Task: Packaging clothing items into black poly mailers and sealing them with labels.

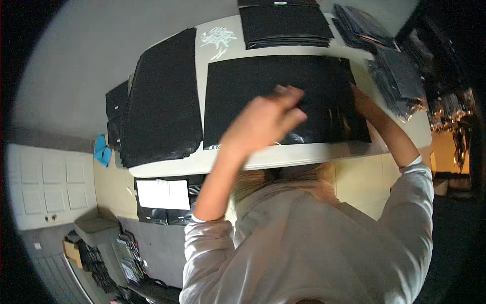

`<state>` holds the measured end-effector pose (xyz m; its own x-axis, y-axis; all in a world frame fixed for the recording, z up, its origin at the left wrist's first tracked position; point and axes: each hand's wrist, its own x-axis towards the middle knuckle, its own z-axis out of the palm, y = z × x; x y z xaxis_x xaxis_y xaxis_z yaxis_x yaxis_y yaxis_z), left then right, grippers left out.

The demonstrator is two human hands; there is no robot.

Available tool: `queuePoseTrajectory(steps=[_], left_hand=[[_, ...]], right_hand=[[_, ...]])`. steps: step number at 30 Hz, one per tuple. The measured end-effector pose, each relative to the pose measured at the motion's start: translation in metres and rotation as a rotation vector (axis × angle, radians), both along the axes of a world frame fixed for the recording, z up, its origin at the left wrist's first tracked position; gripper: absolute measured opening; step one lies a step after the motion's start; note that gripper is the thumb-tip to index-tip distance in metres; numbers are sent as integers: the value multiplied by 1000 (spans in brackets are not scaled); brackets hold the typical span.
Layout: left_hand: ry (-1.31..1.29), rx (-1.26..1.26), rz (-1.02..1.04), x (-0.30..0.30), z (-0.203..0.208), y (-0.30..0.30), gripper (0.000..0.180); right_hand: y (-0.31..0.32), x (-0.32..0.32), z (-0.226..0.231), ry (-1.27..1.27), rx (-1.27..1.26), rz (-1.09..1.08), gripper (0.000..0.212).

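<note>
A wide black sheet (243,91), glossy like plastic along its front, lies flat on the white table (172,168) before me. My left hand (266,121) is over its middle, blurred by motion. Its thumb stands apart from the fingers and nothing shows between them. At the sheet's right edge is my right hand (360,101). Its fingers are dark and partly hidden, so whether they pinch the edge cannot be made out.
Left of the sheet lies a tall black stack (164,96); another black stack (286,25) sits at the far edge. Thin white strips (217,38) are heaped between them. Clear-wrapped dark packets (400,76) pile up at right. White paper (163,194) rests on black packages below the table.
</note>
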<state>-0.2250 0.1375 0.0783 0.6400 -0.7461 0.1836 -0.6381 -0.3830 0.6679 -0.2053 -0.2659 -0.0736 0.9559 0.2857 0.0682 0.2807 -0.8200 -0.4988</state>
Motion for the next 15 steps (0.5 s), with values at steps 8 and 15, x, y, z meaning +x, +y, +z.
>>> queuePoseTrajectory(steps=[8,15], left_hand=[[-409,152,123,107,-69,-6,37],[-551,258,72,130,-100,-46,55]], right_hand=[[13,7,43,-130,-642,-155,67],[119,-19,102,-323,-546,-198,49]])
